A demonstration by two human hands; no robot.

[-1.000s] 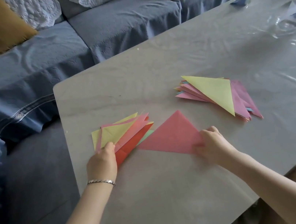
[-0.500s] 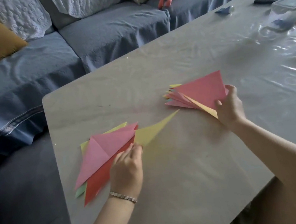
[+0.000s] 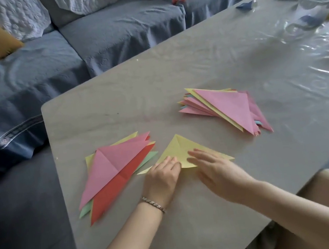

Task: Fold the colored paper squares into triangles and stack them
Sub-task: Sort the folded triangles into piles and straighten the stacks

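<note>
- Several finished triangles lie in the stack (image 3: 227, 106) at the right of the table (image 3: 194, 215).
- Yellow sheet (image 3: 182, 153), triangular, lies front centre. The right hand (image 3: 214, 166) rests flat on it, fingers straight. The left hand (image 3: 163, 178) has bent fingers at its edge, grip not determinable.
- Left pile (image 3: 112, 166) of creased sheets judged outstanding.

Left hand (image 3: 162, 175) curled; right hand (image 3: 214, 166) flat.
</note>
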